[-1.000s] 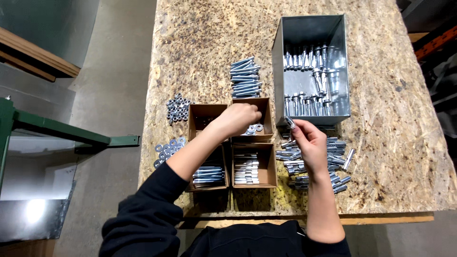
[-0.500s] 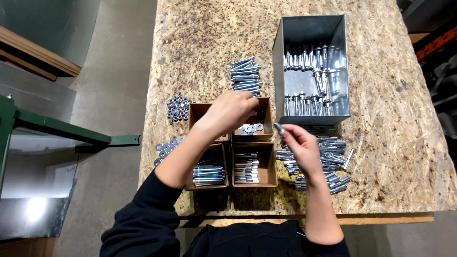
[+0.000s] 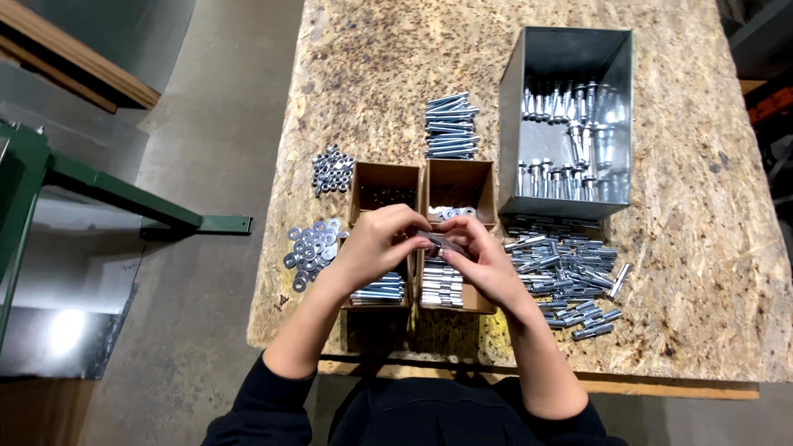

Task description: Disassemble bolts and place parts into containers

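Since half a second ago the left hand [image 3: 376, 244] has drawn back from the far cardboard boxes to meet the right hand [image 3: 479, 260], and both now pinch a small metal bolt [image 3: 438, 241] between their fingertips, above the near boxes. Under them, the near cardboard boxes [image 3: 475, 304] hold rows of bolts, the far ones [image 3: 458, 177] washers and dark pieces. Beyond stands the grey metal bin [image 3: 570, 54] with upright bolts, loose bolts [image 3: 566, 268] before it.
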